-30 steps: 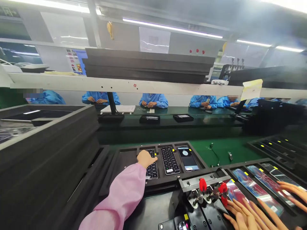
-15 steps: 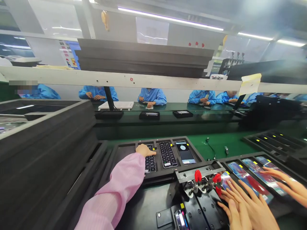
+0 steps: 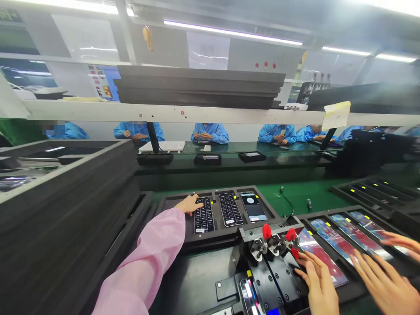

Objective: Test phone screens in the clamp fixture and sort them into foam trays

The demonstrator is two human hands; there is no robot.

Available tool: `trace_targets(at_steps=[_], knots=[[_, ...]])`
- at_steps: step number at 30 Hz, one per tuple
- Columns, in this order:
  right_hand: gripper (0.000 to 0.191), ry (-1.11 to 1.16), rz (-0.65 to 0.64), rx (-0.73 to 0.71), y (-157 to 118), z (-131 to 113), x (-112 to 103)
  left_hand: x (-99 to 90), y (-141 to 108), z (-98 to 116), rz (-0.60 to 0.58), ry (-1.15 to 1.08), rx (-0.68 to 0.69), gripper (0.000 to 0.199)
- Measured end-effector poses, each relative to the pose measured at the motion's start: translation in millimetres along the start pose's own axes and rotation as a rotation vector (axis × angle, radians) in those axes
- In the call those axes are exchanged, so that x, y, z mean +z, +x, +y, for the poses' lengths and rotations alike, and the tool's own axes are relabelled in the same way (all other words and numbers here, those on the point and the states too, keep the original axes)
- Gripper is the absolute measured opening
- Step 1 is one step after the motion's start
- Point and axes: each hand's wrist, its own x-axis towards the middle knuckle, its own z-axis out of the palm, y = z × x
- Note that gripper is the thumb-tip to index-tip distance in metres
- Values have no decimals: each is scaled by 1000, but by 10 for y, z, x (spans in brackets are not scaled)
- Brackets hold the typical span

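My left hand [image 3: 188, 204], in a pink sleeve, reaches to the left phone [image 3: 204, 216] in a black foam tray. Its fingers are apart, one fingertip at the screen, which shows a grid of keys. Beside it lie a second phone [image 3: 229, 210] with a similar grid and a third phone [image 3: 252, 208] showing a white circle. My right hand [image 3: 318, 280] holds nothing, its fingers stretched against the right side of a black clamp fixture [image 3: 272, 280]. Close to those fingertips is a red-tipped toggle clamp [image 3: 292, 238]. A lit phone [image 3: 250, 297] sits partly under the fixture's left side.
On the right, another person's hands [image 3: 382, 278] lie over a tray with several phones [image 3: 334, 236]. Stacked black foam trays [image 3: 75, 218] rise on the left. A cable [image 3: 287, 201] lies on the green table. An overhead shelf [image 3: 213, 112] crosses the view; blue-coated workers sit beyond.
My left hand has drawn back left, uncovering more of the left phone. The other person's nearer hand has moved right, away from my right hand, exposing the nearest phone in that tray.
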Motion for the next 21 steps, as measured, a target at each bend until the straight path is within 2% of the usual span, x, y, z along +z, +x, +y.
trace_targets(at_steps=[3,9,11,14,17,19,21], knots=[[42,98,-76,85,-132,62,173,25,14,-8,48,-9,-12,37],[42,117,-75,111,-85,67,134,116,-66,75,138,63,-20,46],[39,88,-83,96,-78,60,128,187,-117,154,184,111,-16,55],[38,-5,-147,32,-85,35,136,259,-249,305,255,167,-15,78],[41,-50,-217,-42,-77,-7,153,267,-544,452,342,197,-7,79],[41,-71,-217,-76,-53,-37,170,290,-867,513,401,211,21,69],[38,-104,-201,-117,-17,-64,190,394,-1264,527,414,208,82,62]])
